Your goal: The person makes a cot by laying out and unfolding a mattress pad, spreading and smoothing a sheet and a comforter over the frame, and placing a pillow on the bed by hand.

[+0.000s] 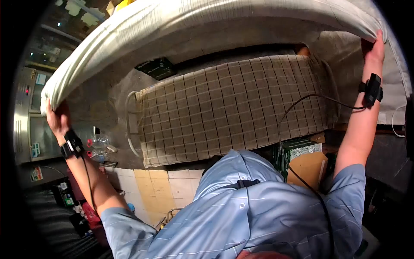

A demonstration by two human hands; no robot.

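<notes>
A long white cloth (pixel 189 17), gathered into loose folds, stretches in an arc across the top of the head view. At its left end, my left hand (pixel 59 117) is closed around the bunched fabric, fingers partly tucked under it. Up at the far right, my right hand (pixel 376 49) grips the other end, with its fingertips hidden by the cloth. Both arms are spread wide and raised. Between them and lower down stands a low padded bench (pixel 233 103) with a brown checked cover and curved metal end rails.
Behind the bench is a dark box (pixel 156 68). Another green-and-white box (pixel 297 151) and a brown cardboard flap (pixel 308 170) sit near my right side. Clear plastic bottles (pixel 101 142) lie left of the bench, beside a metal cabinet (pixel 21 125). Cables run from both wrist straps.
</notes>
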